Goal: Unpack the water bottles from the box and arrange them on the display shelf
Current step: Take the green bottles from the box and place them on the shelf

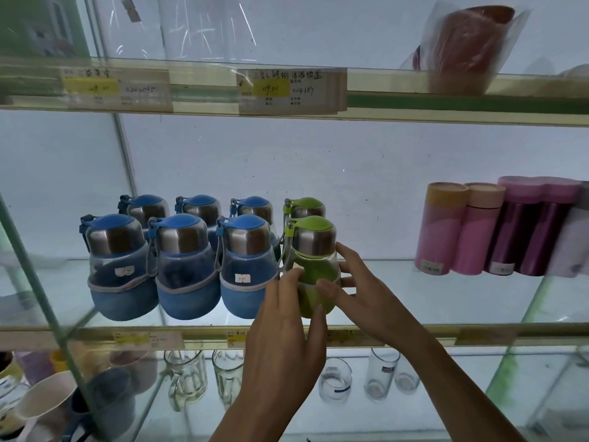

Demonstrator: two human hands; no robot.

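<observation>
A green water bottle [314, 247] with a steel collar stands at the front of the glass display shelf [414, 317], right of several blue bottles [185, 260] in two rows. A second green bottle [306, 207] stands behind it. My left hand [283, 339] grips the front green bottle's lower left side, and my right hand [360, 288] curls round its right side, thumb across the front. The box is not in view.
Pink and purple flasks [497, 231] stand at the shelf's right, with open glass between them and the green bottles. The shelf above [446, 103] carries price labels and a wrapped red cup [462, 46]. Below are glasses [334, 381] and mugs [47, 406].
</observation>
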